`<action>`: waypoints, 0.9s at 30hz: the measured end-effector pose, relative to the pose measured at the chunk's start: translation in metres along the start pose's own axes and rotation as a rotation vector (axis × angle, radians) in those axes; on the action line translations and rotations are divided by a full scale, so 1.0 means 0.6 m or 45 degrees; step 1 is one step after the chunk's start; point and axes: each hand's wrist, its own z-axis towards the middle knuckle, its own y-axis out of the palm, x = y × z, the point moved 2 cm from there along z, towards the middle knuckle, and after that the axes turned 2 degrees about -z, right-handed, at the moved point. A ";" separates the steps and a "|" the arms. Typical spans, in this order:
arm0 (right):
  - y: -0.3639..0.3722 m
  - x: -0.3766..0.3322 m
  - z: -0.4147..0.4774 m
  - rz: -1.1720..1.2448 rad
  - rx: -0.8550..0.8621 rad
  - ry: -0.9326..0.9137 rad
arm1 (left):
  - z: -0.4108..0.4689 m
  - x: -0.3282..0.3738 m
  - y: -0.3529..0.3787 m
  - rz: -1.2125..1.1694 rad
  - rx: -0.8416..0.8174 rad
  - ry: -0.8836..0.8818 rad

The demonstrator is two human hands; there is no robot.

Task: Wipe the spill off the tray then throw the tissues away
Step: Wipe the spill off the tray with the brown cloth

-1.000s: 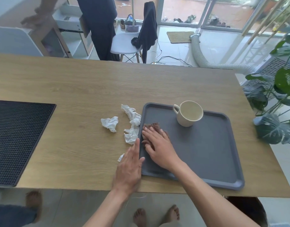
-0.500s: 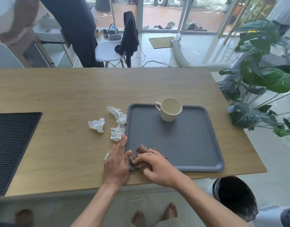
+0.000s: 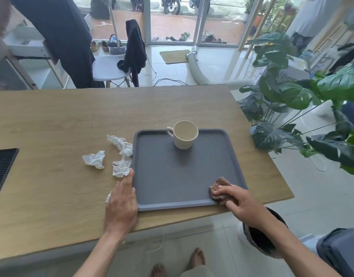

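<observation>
Three crumpled white tissues (image 3: 120, 154) lie on the wooden table (image 3: 52, 120) at the tray's 9 o'clock. Left hand (image 3: 122, 202) rests flat, fingers extended, against the grey tray (image 3: 182, 170) edge, holding nothing. Cream cup (image 3: 185, 134) stands at 12 o'clock. Right hand (image 3: 237, 198) presses a brown-stained tissue (image 3: 220, 183) into the tray's 5 o'clock corner.

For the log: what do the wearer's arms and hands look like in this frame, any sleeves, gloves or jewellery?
Both arms are bare from wrist to the frame edge: no sleeves show. The left hand and right hand wear no gloves, and no rings, watch or bracelet are visible. Nothing marks either forearm as far as the picture shows.
</observation>
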 end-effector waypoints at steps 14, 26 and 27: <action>-0.011 0.025 0.008 -0.015 0.154 0.114 | 0.008 0.011 0.015 -0.008 0.034 0.239; -0.054 0.067 0.063 -0.353 0.100 0.406 | 0.003 0.181 0.132 -0.220 -0.451 0.513; -0.057 0.069 0.070 -0.377 0.086 0.438 | 0.003 0.192 0.142 -0.237 -0.514 0.492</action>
